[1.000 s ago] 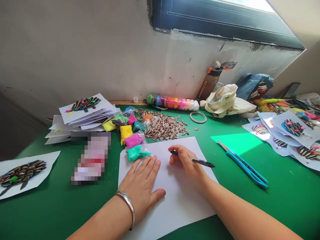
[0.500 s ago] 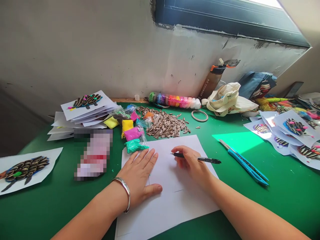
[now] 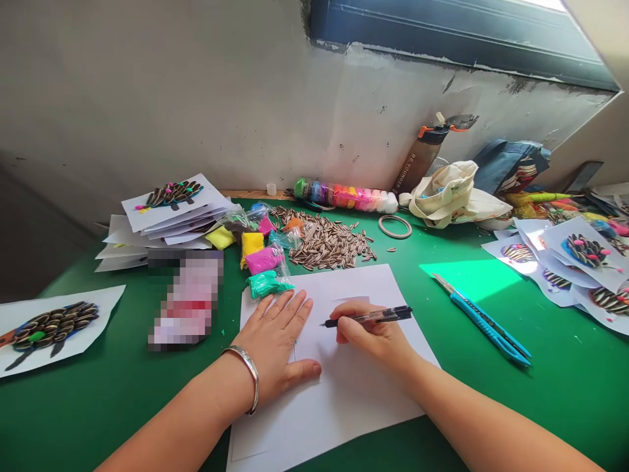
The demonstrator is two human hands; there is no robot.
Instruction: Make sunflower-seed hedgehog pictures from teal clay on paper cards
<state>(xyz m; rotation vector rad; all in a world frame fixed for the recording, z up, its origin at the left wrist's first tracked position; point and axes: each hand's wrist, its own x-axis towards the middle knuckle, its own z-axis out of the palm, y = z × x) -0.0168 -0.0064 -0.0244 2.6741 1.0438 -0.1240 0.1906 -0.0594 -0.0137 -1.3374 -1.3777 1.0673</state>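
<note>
My left hand (image 3: 275,341) lies flat with fingers spread on the left part of a white sheet of paper (image 3: 344,400), a silver bangle on its wrist. My right hand (image 3: 371,331) is closed round a black pen (image 3: 368,318), whose tip points left and touches the paper near the sheet's middle. The paper rests on a green table (image 3: 122,400). Just beyond the sheet's far left corner lie small bags of coloured clay (image 3: 263,262), and a heap of striped sunflower seeds (image 3: 327,242) is spread behind the sheet.
A blue utility knife (image 3: 484,321) lies right of the paper. Finished seed pictures are stacked at far left (image 3: 170,210), near left (image 3: 49,328) and right (image 3: 580,259). A row of clay tubs (image 3: 344,195), tape ring (image 3: 394,226), bottle (image 3: 425,154) and cloth bag (image 3: 455,193) stand by the wall.
My right hand turned the pen from lying sideways to a writing grip and brought its tip down onto the paper. My left hand slid slightly and stays flat on the sheet.
</note>
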